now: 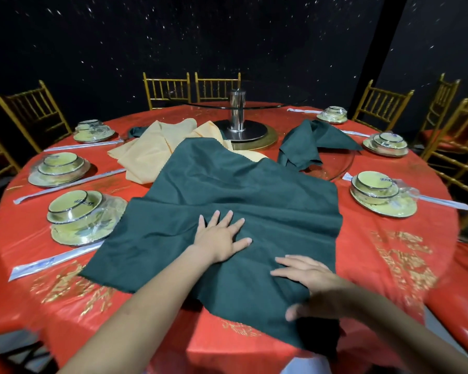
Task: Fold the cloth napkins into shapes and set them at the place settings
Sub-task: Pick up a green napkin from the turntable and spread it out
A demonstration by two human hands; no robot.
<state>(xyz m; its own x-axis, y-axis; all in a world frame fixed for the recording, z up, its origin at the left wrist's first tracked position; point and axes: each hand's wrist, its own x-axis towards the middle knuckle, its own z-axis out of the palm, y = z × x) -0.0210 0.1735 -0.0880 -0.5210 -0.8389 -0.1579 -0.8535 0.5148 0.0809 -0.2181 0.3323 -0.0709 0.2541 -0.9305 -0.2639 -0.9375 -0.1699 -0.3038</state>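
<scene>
Dark green napkin [241,190]: spread at near edge of tabletop [376,211]; left hand [222,238], right hand [311,282] flat, fingers straight (smoothing, likely, before folding).

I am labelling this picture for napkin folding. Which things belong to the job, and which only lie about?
Job: spread green napkin, left hand, right hand, peach napkins, crumpled green napkin, wrapped dish sets.
Lying about: gold chairs, turntable stand, wrapped chopsticks.

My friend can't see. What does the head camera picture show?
A person's left hand and right hand rest on a dark green napkin spread on a round red table. Wrapped bowl sets and chopsticks ring it, with peach napkins heaped near the middle.
</scene>
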